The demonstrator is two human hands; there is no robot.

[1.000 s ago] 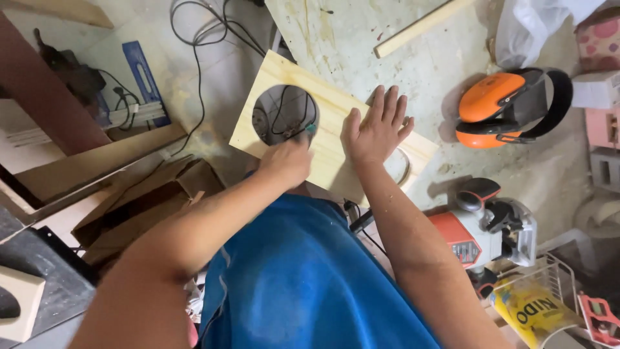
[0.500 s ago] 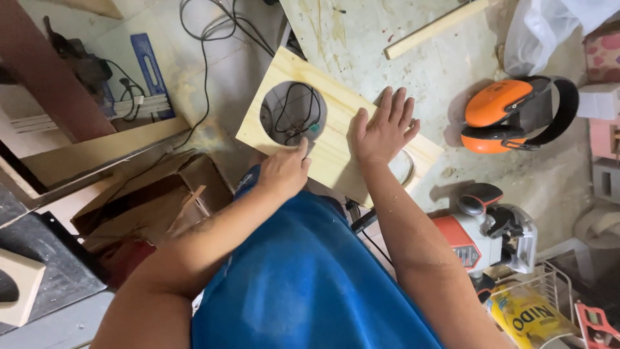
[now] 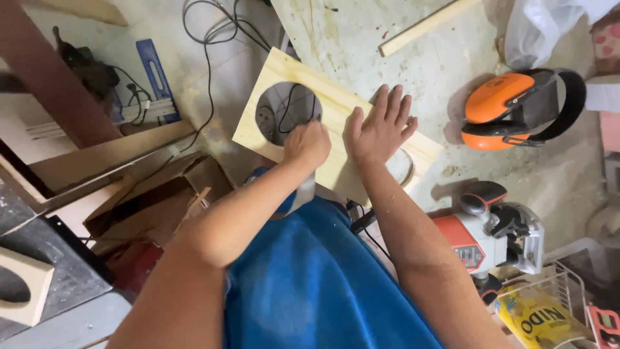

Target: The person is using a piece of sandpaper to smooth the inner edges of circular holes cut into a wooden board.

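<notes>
Nearest you, a blue apron (image 3: 323, 284) fills the lower middle, and an orange-and-grey router (image 3: 494, 236) sits just right of your right forearm. Your left hand (image 3: 309, 143) is curled shut at the rim of the round hole (image 3: 287, 113); what its fingers hold is hidden. Your right hand (image 3: 380, 126) lies flat, fingers spread open, pressing the pale plywood board (image 3: 339, 106). That rectangular board lies on the scuffed, stained bench (image 3: 361, 39), its long axis running from upper left to lower right, the hole end overhanging the bench edge. Orange ear defenders (image 3: 516, 110) rest further right, near the board; a thin wooden strip (image 3: 426, 27) lies beyond
</notes>
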